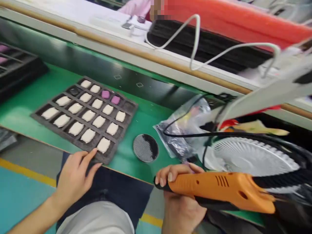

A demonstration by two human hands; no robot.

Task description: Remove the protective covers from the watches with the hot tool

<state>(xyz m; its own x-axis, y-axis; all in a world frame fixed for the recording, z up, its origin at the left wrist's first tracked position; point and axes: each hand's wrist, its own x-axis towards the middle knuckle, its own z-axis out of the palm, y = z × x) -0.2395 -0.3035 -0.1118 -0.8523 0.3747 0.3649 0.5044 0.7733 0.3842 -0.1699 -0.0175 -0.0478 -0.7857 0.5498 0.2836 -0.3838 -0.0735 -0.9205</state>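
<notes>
A dark grey foam tray lies on the green bench, its compartments holding several white rounded pieces and two purple pieces. My left hand pinches the tray's near edge, index finger on top beside the closest white piece and thumb lower down. In my right hand is an orange-and-black hand tool with vent slots, held sideways low over the front of the bench. The fingers wrap its black end; its far end runs off to the right, and its exact kind is unclear.
A round perforated disc lies between the tray and a clear plastic bag. Black cables loop around a ribbed clear dish. Dark trays are stacked at far left. A white arm crosses the right; a person sits beyond the ledge.
</notes>
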